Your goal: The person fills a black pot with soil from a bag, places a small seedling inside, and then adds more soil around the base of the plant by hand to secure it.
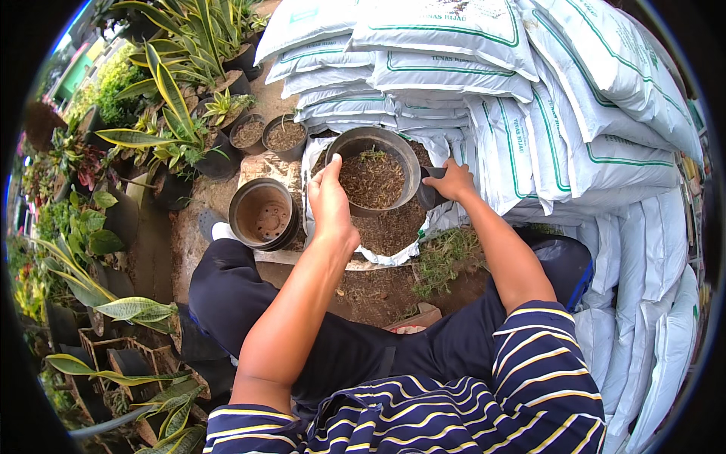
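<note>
A round black plastic pot (410, 170) is partly filled with brown soil mix (368, 184), and a small green sprig shows near its far side. My left hand (330, 207) grips the pot at its left side, with the fingers along the rim. In my right hand (455, 180) is a small dark plastic cup (429, 196), close against the pot's right side; its inside is hidden. Below the pot lies an opened white sack (391, 258) holding more loose brown soil mix (391, 231).
Nested black pots (264, 213) stand left of the sack. Two small pots of soil (285, 136) sit beyond them. Stacked white sacks (448, 74) with green print rise ahead and to the right. Potted snake plants (170, 96) line the left. Uprooted weeds (445, 261) lie near my right knee.
</note>
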Motion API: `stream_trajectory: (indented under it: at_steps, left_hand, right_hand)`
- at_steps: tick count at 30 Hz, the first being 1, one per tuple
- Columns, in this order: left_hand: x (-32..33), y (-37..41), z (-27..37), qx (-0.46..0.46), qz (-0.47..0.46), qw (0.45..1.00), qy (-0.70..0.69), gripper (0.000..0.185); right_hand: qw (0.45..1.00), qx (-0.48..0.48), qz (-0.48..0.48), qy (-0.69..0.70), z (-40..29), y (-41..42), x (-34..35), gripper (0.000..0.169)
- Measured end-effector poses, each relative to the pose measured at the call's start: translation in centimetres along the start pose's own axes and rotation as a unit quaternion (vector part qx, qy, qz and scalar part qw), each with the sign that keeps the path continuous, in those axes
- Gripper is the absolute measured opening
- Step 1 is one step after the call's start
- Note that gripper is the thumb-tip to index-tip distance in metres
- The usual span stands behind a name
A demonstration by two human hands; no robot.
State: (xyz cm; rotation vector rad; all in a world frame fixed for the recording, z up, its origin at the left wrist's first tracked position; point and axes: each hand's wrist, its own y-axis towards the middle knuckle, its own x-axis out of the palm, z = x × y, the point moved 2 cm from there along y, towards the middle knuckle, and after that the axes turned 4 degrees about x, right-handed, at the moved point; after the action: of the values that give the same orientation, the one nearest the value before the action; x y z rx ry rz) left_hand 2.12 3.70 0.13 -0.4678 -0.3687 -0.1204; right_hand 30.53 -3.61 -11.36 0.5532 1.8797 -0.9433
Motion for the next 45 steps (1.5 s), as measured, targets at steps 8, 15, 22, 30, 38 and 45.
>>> stream_trajectory:
  at_steps: [8,15,22,30,38,45]
  left_hand:
    - [0.4,-1.6,1.4,0.014,0.048,0.999,0.005,0.054]
    - [0.7,-0.9,0.8,0.011,0.049,0.999,-0.001,0.056]
    - [1.4,-0.7,0.5,0.007,0.026,1.0,-0.001,0.058]
    - [0.3,0.4,-0.1,0.023,0.064,0.998,0.019,0.058]
    - [0.2,0.4,0.4,0.02,0.053,0.998,-0.001,0.06]
    - [0.2,0.2,0.4,-0.008,0.054,0.998,0.032,0.059]
  right_hand:
    - [0.999,-0.011,0.033,-0.036,3.6,3.0,4.6,0.094]
    - [0.98,-0.115,0.058,-0.151,1.1,2.9,9.4,0.077]
    - [0.965,-0.213,-0.02,-0.151,4.8,9.2,14.6,0.076]
    - [0.973,-0.221,-0.037,-0.057,1.3,5.9,11.8,0.081]
    - [0.99,-0.103,0.003,0.101,0.9,2.1,3.3,0.084]
    - [0.978,-0.071,0.052,0.19,-2.1,-3.9,-8.6,0.081]
